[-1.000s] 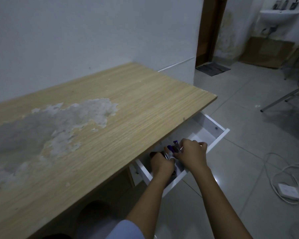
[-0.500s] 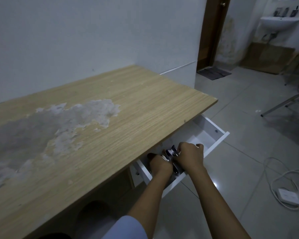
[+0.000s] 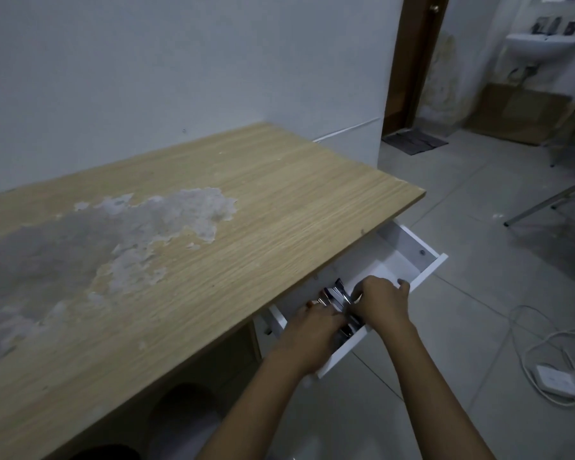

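Observation:
A white drawer [image 3: 412, 257] stands pulled out under the right end of a wooden desk [image 3: 213, 247]. Both my hands reach into its near end. My left hand [image 3: 312, 330] and my right hand [image 3: 382, 303] are curled round a bundle of shiny metal utensils [image 3: 337, 295] that stick up between them. The lower part of the bundle is hidden by my fingers and the drawer's front wall.
The desk top has a large worn grey patch [image 3: 113, 240] on its left. A white power strip with cables [image 3: 558, 383] lies on the tiled floor at right. A metal chair leg [image 3: 545, 207], a doorway mat [image 3: 415, 141] and a wall sink [image 3: 541, 44] are farther off.
My hands have closed in on the utensils and gathered them; the purple-tipped items seen a second ago are now covered. The view shifted slightly downward.

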